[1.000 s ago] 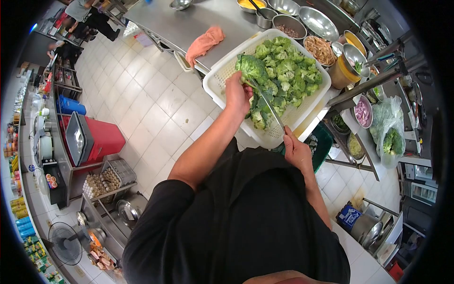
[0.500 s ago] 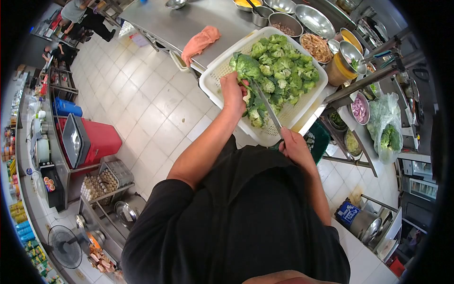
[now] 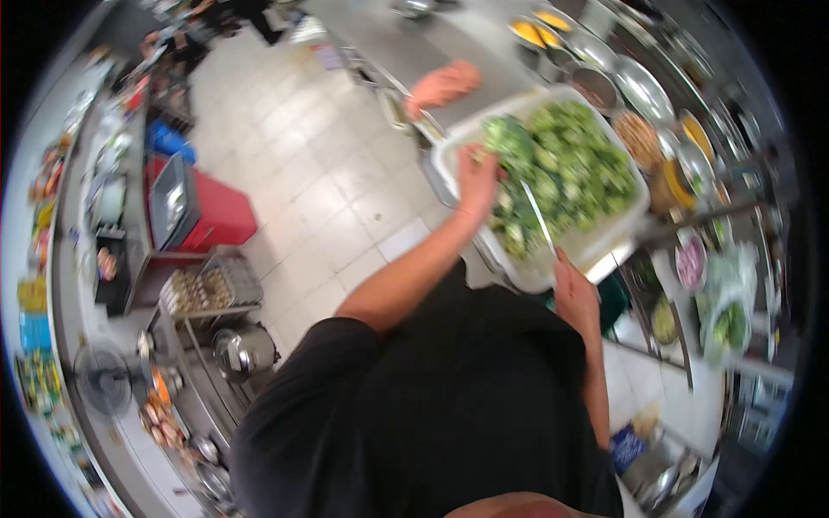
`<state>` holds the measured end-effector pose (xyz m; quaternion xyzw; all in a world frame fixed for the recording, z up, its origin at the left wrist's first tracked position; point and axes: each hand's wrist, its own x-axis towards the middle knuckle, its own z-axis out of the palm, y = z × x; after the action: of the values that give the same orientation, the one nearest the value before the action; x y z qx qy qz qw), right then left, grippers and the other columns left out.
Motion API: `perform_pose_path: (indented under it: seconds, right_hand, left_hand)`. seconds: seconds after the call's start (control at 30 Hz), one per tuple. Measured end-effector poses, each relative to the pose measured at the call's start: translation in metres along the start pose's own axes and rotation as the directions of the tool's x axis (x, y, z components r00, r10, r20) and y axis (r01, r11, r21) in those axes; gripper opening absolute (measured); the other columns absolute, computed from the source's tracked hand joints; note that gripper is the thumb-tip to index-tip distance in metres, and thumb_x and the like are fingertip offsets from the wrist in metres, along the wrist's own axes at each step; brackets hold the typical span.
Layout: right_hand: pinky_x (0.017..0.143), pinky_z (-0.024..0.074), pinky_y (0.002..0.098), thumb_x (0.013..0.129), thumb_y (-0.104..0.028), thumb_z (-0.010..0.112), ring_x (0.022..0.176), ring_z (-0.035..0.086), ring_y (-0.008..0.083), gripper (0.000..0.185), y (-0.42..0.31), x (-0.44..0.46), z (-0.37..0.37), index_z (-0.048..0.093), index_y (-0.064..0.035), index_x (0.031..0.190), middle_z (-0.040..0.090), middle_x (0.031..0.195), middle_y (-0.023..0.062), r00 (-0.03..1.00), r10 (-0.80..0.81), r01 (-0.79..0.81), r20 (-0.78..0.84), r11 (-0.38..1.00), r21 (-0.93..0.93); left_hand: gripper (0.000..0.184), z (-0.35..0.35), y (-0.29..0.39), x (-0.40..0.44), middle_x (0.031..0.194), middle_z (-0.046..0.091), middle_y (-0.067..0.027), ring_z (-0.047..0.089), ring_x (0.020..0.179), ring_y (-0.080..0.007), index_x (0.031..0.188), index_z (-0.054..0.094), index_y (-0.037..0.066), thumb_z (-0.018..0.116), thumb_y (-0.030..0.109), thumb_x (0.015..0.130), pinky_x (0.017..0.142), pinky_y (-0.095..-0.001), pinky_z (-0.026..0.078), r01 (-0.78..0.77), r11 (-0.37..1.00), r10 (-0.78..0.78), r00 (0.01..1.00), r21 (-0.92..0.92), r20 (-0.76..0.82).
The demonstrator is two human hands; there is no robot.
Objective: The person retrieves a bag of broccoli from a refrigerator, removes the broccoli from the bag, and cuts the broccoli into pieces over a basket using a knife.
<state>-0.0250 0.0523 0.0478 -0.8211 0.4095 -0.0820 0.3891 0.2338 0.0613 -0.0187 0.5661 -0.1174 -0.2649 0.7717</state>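
My left hand [image 3: 477, 180] is closed around the stem end of a large broccoli head [image 3: 508, 142] at the left side of a white plastic basket [image 3: 442, 164]. The fingers are partly hidden and blurred. In my right hand [image 3: 576, 298], at the basket's near right edge, is the handle of a knife [image 3: 538, 214]. Its blade points up and left over the basket, with the tip a little to the right of my left hand. Cut broccoli florets [image 3: 583, 160] fill much of the basket, which rests at the steel counter's end.
An orange cloth [image 3: 445, 86] lies on the steel counter [image 3: 380, 43] beyond the basket. Several metal bowls [image 3: 646, 91] of food line the right side. A plastic bag [image 3: 730, 302] with greens hangs lower right. A red bin [image 3: 216, 207] and egg trays [image 3: 203, 289] stand left.
The whole view has shifted and blurred, so the basket appears farther right and lower. Both hands keep their holds. The knife tip now sits lower relative to the broccoli head.
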Motion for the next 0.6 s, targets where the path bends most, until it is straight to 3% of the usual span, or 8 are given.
perform_pose_path:
  seconds: [0.03, 0.07, 0.13, 0.2, 0.4, 0.43, 0.6]
  right_hand:
    - [0.095, 0.0492, 0.0435, 0.104, -0.035, 0.044, 0.112, 0.062, 0.0432, 0.044, 0.0, 0.002, 0.001, 0.061, -0.006, 0.133, 0.066, 0.119, 0.0261, 1.0, 0.006, -0.005, 0.013, 0.999, -0.038]
    - [0.095, 0.0493, 0.0439, 0.105, -0.035, 0.043, 0.112, 0.062, 0.0438, 0.045, 0.001, 0.006, 0.002, 0.061, -0.0046, 0.133, 0.065, 0.119, 0.027, 1.0, 0.004, -0.002, 0.017, 0.997, -0.074]
    - [0.093, 0.0495, 0.0447, 0.105, -0.032, 0.042, 0.111, 0.062, 0.0444, 0.046, 0.022, 0.015, 0.013, 0.06, -0.0003, 0.132, 0.065, 0.118, 0.0282, 0.993, -0.119, 0.118, -0.006, 0.993, -0.03]
    - [0.09, 0.0503, 0.0446, 0.106, -0.029, 0.041, 0.108, 0.063, 0.0444, 0.045, 0.026, 0.02, 0.018, 0.06, 0.0037, 0.13, 0.066, 0.116, 0.0282, 0.994, -0.106, 0.106, 0.013, 0.994, -0.012]
    - [0.088, 0.0514, 0.0439, 0.106, -0.027, 0.041, 0.105, 0.064, 0.0447, 0.045, 0.013, 0.029, 0.021, 0.06, 0.0055, 0.13, 0.067, 0.113, 0.0294, 0.991, -0.133, 0.133, 0.029, 0.991, -0.001]
    - [0.087, 0.0512, 0.0446, 0.106, -0.028, 0.041, 0.104, 0.064, 0.045, 0.045, -0.003, 0.028, 0.013, 0.06, 0.005, 0.13, 0.066, 0.111, 0.0302, 0.996, -0.032, 0.035, 0.085, 0.999, -0.032]
    - [0.086, 0.0507, 0.0466, 0.106, -0.028, 0.04, 0.103, 0.064, 0.046, 0.046, 0.002, 0.033, 0.017, 0.061, 0.0043, 0.13, 0.066, 0.109, 0.0309, 0.995, -0.084, 0.086, 0.054, 0.996, -0.035]
  left_hand:
    - [0.026, -0.007, -0.023, 0.012, 0.081, 0.058, -0.0074, 0.059, 0.063, -0.015, 0.112, 0.042, 0.009, 0.06, 0.012, 0.094, 0.055, -0.0301, 0.048, -0.056, 0.995, 0.06, 0.997, -0.079, 0.043]
    - [0.026, -0.008, -0.033, 0.015, 0.078, 0.058, -0.007, 0.059, 0.062, -0.0152, 0.112, 0.042, 0.009, 0.061, 0.011, 0.093, 0.054, -0.0296, 0.047, -0.081, 0.996, 0.081, 0.997, -0.044, 0.008]
    - [0.026, -0.008, -0.012, 0.007, 0.073, 0.057, -0.0048, 0.057, 0.061, -0.0143, 0.112, 0.042, 0.009, 0.06, 0.015, 0.094, 0.052, -0.0291, 0.044, 0.007, 1.0, -0.007, 1.0, -0.001, -0.02]
    - [0.025, -0.012, -0.007, 0.002, 0.075, 0.056, -0.004, 0.055, 0.062, -0.0127, 0.112, 0.042, 0.009, 0.058, 0.018, 0.095, 0.053, -0.0287, 0.041, 0.052, 0.998, -0.052, 0.999, -0.026, -0.004]
    - [0.023, -0.016, -0.006, 0.003, 0.079, 0.055, -0.0034, 0.053, 0.065, -0.0117, 0.111, 0.043, 0.008, 0.057, 0.019, 0.096, 0.058, -0.029, 0.039, 0.094, 0.996, -0.094, 0.995, -0.002, -0.012]
    - [0.023, -0.015, -0.005, 0.002, 0.08, 0.055, -0.0033, 0.053, 0.065, -0.0116, 0.111, 0.043, 0.008, 0.057, 0.019, 0.096, 0.058, -0.029, 0.04, 0.103, 0.995, -0.102, 0.995, 0.015, -0.018]
    - [0.023, -0.017, -0.006, 0.009, 0.081, 0.056, -0.0033, 0.054, 0.066, -0.0115, 0.11, 0.044, 0.008, 0.057, 0.02, 0.096, 0.059, -0.0286, 0.041, 0.121, 0.991, -0.12, 0.992, 0.048, -0.04]
